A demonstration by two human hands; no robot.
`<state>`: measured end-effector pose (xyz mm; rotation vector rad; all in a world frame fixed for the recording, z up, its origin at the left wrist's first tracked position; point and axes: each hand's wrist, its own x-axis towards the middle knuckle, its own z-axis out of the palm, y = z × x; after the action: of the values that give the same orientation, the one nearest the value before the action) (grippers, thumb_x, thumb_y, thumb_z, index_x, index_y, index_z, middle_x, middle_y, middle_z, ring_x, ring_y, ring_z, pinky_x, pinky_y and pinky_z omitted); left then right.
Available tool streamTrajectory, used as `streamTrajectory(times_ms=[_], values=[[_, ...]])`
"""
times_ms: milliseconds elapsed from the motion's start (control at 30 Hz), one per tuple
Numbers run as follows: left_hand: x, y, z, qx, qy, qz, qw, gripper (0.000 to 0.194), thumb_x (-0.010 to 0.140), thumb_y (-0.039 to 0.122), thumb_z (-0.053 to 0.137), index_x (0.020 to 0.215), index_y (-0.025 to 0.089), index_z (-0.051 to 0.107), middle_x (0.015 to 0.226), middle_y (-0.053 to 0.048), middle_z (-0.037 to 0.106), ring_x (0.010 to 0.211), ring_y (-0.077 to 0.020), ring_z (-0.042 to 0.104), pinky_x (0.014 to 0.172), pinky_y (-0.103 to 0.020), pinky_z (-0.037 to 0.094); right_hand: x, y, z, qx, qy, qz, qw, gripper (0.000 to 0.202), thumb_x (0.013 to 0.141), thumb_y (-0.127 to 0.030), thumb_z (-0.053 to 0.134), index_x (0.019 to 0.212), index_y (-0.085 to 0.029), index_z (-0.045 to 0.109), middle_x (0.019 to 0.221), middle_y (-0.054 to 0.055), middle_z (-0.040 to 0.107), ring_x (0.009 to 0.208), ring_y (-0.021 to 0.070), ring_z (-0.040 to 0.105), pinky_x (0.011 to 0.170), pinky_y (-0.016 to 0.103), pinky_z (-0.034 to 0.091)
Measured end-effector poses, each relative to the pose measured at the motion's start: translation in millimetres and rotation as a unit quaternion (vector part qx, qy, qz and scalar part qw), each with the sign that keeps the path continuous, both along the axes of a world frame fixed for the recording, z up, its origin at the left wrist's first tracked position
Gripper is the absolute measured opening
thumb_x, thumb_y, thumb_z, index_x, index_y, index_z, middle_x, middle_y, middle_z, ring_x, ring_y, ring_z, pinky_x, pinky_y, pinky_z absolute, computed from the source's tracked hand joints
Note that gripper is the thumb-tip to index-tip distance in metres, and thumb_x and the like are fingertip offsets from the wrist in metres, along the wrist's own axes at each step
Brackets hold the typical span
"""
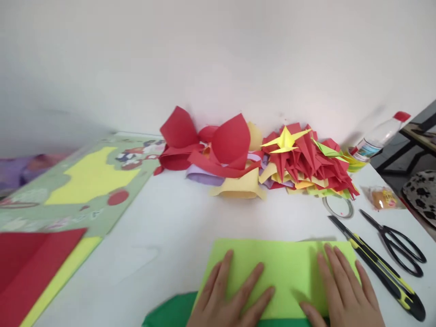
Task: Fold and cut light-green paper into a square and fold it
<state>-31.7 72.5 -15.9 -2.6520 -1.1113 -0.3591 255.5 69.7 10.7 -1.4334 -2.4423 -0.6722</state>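
Note:
A lime-green sheet of paper (272,268) lies before me at the table's near side. My left hand (228,297) rests flat on its left part, fingers spread. On its right part lies my right hand (347,290), fingers stretched out and thumb apart. Beneath the sheet, a darker green piece (173,311) sticks out at the lower left; most of it is hidden. Just right of my right hand are a black and yellow utility knife (378,268) and a pair of black scissors (397,243).
Red and yellow sheets (37,254) lie at the left, by a green printed board (112,213). Along the wall sit curled red paper pieces (228,143) and a pile of folded red paper (306,161). A tape roll (338,206), a small packet (384,198) and a bottle (378,136) stand right.

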Motion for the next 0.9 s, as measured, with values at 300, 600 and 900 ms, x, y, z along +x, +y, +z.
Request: streamTrajectory(times_ms=[300,600,900], values=[[10.4,-8.2,35.1,-0.189,-0.05,0.025,0.98,0.068,0.084,0.055,0.058,0.146,0.042,0.031,0.154,0.003,0.035,0.135,-0.0523,0.03,0.098,-0.07,0.042,-84.7,67.3,50.7,-0.252,0.094,-0.034,0.963,0.026,0.09,-0.033,0.06,0.107,-0.014,0.064,0.105,0.012,0.066,0.1,0.0252,0.063,0.088,0.037,0.049],[17.1,-12.4,44.1,-0.247,-0.096,0.06,0.963,0.061,0.086,0.049,0.057,0.143,0.042,0.037,0.156,-0.004,0.031,0.14,-0.0513,0.019,0.105,-0.072,0.03,-105.2,94.3,71.9,-0.38,0.031,-0.11,0.918,0.036,0.076,-0.05,0.073,0.084,-0.016,0.068,0.098,0.011,0.068,0.092,0.0255,0.063,0.077,0.031,0.042],[14.5,-8.9,24.2,-0.104,-0.205,0.084,0.97,0.055,0.092,0.046,0.046,0.142,0.023,0.043,0.152,-0.015,0.037,0.139,-0.0395,0.032,0.107,-0.056,0.037,-102.3,93.8,67.2,-0.424,0.108,-0.102,0.894,0.033,0.066,-0.038,0.083,0.089,-0.019,0.071,0.086,0.002,0.07,0.079,0.0174,0.062,0.063,0.024,0.039]])
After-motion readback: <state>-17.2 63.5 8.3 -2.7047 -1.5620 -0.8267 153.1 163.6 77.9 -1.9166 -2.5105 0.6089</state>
